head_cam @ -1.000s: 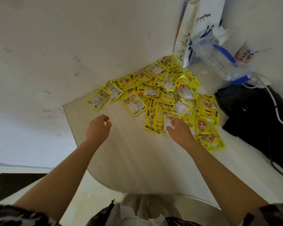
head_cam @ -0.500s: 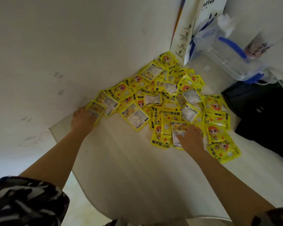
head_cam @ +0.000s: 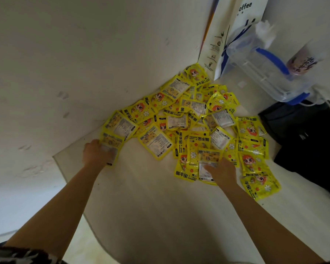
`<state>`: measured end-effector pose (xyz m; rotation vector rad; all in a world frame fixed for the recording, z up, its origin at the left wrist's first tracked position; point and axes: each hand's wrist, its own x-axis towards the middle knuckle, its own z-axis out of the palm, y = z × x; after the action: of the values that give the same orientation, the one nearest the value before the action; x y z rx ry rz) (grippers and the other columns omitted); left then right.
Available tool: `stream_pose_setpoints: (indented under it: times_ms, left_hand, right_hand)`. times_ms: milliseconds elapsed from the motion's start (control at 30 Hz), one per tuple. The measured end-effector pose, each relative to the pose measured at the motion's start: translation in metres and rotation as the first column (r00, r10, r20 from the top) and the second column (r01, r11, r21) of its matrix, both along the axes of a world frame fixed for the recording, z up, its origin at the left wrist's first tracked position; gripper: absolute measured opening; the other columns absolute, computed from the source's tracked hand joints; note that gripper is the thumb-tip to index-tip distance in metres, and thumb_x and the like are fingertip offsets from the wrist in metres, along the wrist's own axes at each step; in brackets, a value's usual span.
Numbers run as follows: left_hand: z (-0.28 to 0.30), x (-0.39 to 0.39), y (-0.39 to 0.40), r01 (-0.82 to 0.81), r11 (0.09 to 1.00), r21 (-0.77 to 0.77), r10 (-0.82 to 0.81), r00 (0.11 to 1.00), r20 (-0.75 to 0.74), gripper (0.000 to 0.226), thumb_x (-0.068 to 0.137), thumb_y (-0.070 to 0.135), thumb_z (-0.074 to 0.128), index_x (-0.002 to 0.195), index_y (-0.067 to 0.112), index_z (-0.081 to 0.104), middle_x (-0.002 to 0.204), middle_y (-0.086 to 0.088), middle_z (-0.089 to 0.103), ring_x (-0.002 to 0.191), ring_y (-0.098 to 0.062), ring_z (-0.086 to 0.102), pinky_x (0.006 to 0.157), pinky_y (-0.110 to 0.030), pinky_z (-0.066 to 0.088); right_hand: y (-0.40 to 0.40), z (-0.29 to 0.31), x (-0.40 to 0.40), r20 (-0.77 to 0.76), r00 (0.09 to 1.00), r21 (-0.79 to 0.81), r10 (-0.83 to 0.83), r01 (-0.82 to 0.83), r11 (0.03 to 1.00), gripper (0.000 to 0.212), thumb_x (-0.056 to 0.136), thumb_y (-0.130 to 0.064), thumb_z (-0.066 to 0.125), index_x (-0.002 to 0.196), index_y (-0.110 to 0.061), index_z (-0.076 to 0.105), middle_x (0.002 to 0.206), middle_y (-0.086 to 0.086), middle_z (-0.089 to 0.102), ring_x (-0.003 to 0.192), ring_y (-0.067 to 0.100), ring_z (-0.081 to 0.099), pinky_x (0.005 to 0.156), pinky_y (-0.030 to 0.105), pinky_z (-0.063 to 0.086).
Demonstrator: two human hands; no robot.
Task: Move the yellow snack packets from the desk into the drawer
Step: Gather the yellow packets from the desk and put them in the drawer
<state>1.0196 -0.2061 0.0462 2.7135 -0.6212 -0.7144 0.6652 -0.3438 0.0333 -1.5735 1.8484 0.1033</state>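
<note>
Item: yellow snack packets [head_cam: 189, 128] — a loose overlapping heap on the counter [head_cam: 151, 202], pushed into the wall corner. I judge them light, flat, glossy, liable to slide; best pinched at a sealed edge or gathered in stacks. Left hand [head_cam: 95, 154] — arm extended, fingers on the leftmost packet [head_cam: 111, 144]. Right hand [head_cam: 220, 171] — palm down, pressing 1 near-edge packet [head_cam: 208, 159]. Drawer not in view.
</note>
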Motion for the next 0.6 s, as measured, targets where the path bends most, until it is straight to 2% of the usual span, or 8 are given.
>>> stream_pose_setpoints:
  times_ms: [67,100,200,267,333,400,533,600]
  left_hand:
    - [0.001,-0.004,0.002,-0.001,0.999,-0.045,0.0,1.0,-0.017,0.045,0.071,0.031,0.08,0.098,0.003,0.057,0.102,-0.022,0.06,0.092,-0.038,0.058,0.065,-0.035,0.042]
    - [0.002,-0.005,0.003,0.0,0.997,-0.078,-0.002,1.0,-0.028,0.041,0.071,0.028,0.08,0.093,0.003,0.057,0.098,-0.021,0.06,0.087,-0.036,0.058,0.062,-0.034,0.039]
    - [0.01,-0.004,-0.005,0.117,0.986,-0.121,-0.118,0.993,-0.005,0.04,0.071,0.023,0.081,0.092,-0.001,0.056,0.096,-0.023,0.056,0.086,-0.035,0.054,0.065,-0.033,0.035]
    - [0.016,0.0,-0.015,0.249,0.962,-0.116,-0.246,0.969,0.035,0.043,0.072,0.016,0.08,0.1,-0.006,0.057,0.103,-0.027,0.056,0.097,-0.04,0.056,0.072,-0.036,0.036]
    - [0.022,0.006,-0.027,0.344,0.932,-0.117,-0.342,0.939,0.044,0.052,0.075,0.009,0.078,0.119,-0.009,0.056,0.118,-0.031,0.056,0.112,-0.043,0.053,0.087,-0.041,0.039]
    - [0.025,0.016,-0.038,0.448,0.891,-0.079,-0.445,0.894,0.054,0.06,0.077,0.005,0.076,0.13,-0.007,0.051,0.129,-0.029,0.052,0.122,-0.042,0.049,0.099,-0.041,0.036]
    - [0.026,0.03,-0.06,0.629,0.762,0.155,-0.647,0.751,0.132,0.06,0.084,0.012,0.067,0.14,0.013,0.045,0.136,-0.012,0.05,0.125,-0.035,0.044,0.099,-0.043,0.038]
    - [0.026,0.032,-0.068,0.679,0.709,0.192,-0.705,0.684,0.187,0.057,0.086,0.009,0.062,0.139,0.022,0.045,0.135,-0.006,0.052,0.12,-0.032,0.044,0.094,-0.042,0.039]
  right_hand:
    - [0.0,0.0,-0.003,0.023,1.0,-0.024,-0.001,0.001,1.0,0.057,0.072,-0.05,0.072,0.112,-0.011,0.061,0.113,0.015,0.064,0.102,0.033,0.062,0.082,0.039,0.051]
    - [0.002,0.014,0.001,0.047,0.999,-0.025,-0.013,0.014,1.0,0.05,0.076,-0.042,0.072,0.112,-0.009,0.061,0.111,0.013,0.065,0.1,0.032,0.062,0.076,0.034,0.048]
    - [0.001,0.029,0.004,0.094,0.995,-0.008,-0.028,0.029,1.0,0.033,0.087,-0.02,0.066,0.111,0.001,0.056,0.104,0.01,0.06,0.1,0.031,0.059,0.068,0.028,0.034]
    - [-0.003,0.029,0.005,0.129,0.991,-0.028,-0.044,0.048,0.998,0.032,0.088,-0.019,0.065,0.11,0.002,0.055,0.103,0.015,0.061,0.098,0.033,0.059,0.069,0.031,0.037]
    - [-0.009,0.03,0.011,0.19,0.98,-0.053,-0.057,0.068,0.996,0.032,0.087,-0.02,0.066,0.11,0.0,0.057,0.104,0.016,0.064,0.098,0.035,0.061,0.077,0.04,0.048]
    - [-0.015,0.031,0.019,0.225,0.972,-0.053,-0.064,0.078,0.996,0.031,0.087,-0.02,0.066,0.11,-0.001,0.059,0.103,0.016,0.065,0.097,0.034,0.063,0.084,0.047,0.052]
    - [-0.022,0.033,0.036,0.19,0.981,-0.048,-0.035,0.045,0.998,0.033,0.088,-0.021,0.065,0.11,0.003,0.059,0.106,0.019,0.064,0.1,0.037,0.061,0.077,0.037,0.047]
    - [-0.023,0.03,0.041,0.168,0.984,-0.045,-0.053,0.062,0.997,0.032,0.088,-0.019,0.064,0.109,0.004,0.058,0.108,0.022,0.062,0.104,0.039,0.058,0.076,0.037,0.045]
